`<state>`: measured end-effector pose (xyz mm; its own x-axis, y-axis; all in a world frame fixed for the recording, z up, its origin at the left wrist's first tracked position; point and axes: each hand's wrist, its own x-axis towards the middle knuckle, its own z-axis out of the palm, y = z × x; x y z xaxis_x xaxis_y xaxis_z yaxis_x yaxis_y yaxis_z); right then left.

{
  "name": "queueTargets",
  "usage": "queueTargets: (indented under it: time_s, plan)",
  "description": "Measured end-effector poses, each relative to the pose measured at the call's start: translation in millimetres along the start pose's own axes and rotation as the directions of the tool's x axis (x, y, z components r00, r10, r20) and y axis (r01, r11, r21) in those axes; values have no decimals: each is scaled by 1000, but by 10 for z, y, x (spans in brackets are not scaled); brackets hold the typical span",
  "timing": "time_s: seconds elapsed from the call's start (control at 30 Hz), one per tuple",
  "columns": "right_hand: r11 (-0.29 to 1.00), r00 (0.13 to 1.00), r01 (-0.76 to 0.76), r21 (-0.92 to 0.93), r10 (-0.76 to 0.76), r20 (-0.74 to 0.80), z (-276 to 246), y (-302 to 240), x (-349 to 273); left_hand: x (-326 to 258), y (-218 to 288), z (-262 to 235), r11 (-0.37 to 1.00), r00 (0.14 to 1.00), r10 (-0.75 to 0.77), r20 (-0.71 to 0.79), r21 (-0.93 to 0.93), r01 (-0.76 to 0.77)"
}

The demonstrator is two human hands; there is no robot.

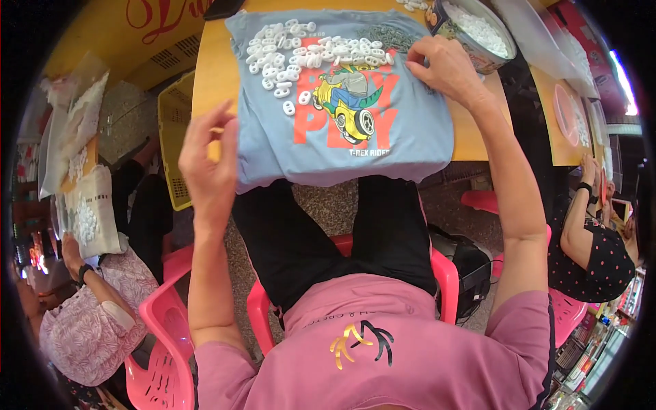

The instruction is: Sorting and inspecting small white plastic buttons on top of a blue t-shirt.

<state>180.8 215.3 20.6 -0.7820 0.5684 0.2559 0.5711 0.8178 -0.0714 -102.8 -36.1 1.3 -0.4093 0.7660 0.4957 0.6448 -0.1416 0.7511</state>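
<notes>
A light blue printed T-shirt (273,150) is spread over the table in front of me. On its upper left lie many small white oval plastic pieces (277,58) with two holes each. A heap of tiny dark green parts (393,37) lies at the shirt's upper right. My right hand (447,68) is beside that heap, thumb and fingers bent toward each other; anything between them is too small to make out. My left hand (208,160) is raised at the table's left edge, its fingers curled toward the thumb, a ring on one finger. What it pinches, if anything, is hidden.
A round tin (478,34) full of white pieces stands at the table's far right. Left of the table is a yellow plastic crate (176,137). People sit on both sides, one with a cloth bag (96,205) holding white pieces. A black bag (468,273) rests beside my pink chair.
</notes>
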Motion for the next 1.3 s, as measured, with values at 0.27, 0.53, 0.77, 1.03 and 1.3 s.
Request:
queueTargets:
  time_s: [0.27,0.53,0.77,1.03,1.3]
  plan:
    - [995,985,-87,41,80,155,-21,-4,122,292,153,592,997,961,69,268,9,-74]
    - [950,983,-124,287,156,-94,-27,-84,-100,471,166,942,967,934,218,283,68,-246]
    - [857,968,-13,515,141,-209,-85,-368,-271,687,165,1332,834,858,447,255,228,-502]
    - [780,951,-20,626,209,-230,-98,-565,-432,805,175,1608,736,790,512,338,301,-606]
    - [679,935,-116,725,321,-151,-120,-565,-613,728,207,1383,883,785,409,464,17,-470]
